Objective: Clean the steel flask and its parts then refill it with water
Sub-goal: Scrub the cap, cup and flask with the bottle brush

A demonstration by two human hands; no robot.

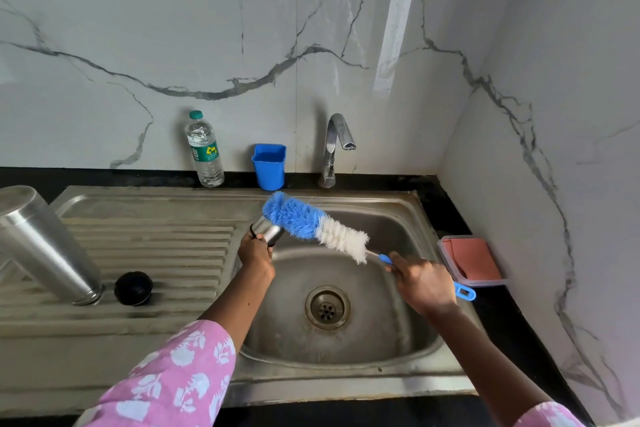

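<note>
My left hand (255, 251) grips a small steel flask cap (268, 231) over the left edge of the sink basin (398, 333). My right hand (424, 282) holds the blue handle of a bottle brush (313, 224), whose blue and white bristles lie against the cap's upper side. The steel flask body (45, 246) stands upside down and tilted on the drainboard (156, 239) at the far left. A black round stopper (133, 288) sits beside the flask's mouth.
A tap (337, 146) stands behind the basin with no water running. A plastic water bottle (205, 149) and a blue cup (269, 166) stand against the marble wall. A clear box with a pink sponge (471, 262) lies on the black counter at the right.
</note>
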